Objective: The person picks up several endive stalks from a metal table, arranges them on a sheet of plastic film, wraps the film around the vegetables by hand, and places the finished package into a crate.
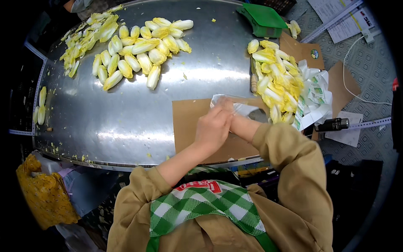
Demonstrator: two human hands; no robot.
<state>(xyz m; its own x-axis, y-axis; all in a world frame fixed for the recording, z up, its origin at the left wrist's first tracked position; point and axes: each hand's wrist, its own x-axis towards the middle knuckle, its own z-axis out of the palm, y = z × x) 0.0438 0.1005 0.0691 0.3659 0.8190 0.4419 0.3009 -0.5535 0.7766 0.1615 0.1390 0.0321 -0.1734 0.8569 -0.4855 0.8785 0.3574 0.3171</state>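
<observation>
Over a brown cardboard sheet [189,122], my two hands meet at a crinkled, clear plastic bag [242,108]. My left hand [211,129] is closed, its curled fingertips pinching at the bag's edge. Close against it, my right hand [228,110] is also closed on the plastic; its fingers are blurred and partly hidden. The bag extends to the right, past my right wrist. Just beyond it lies a heap of yellow-white endives [275,80], with a knife's wooden handle [254,82] along its left side.
Whole endives [145,46] cover part of the metal table [126,113] at the far left, beside loose leaves [86,40]. A few endives [41,107] lie at the left edge. At right are a green bin [264,21], crumpled white packaging [315,94] and a black bottle [333,124].
</observation>
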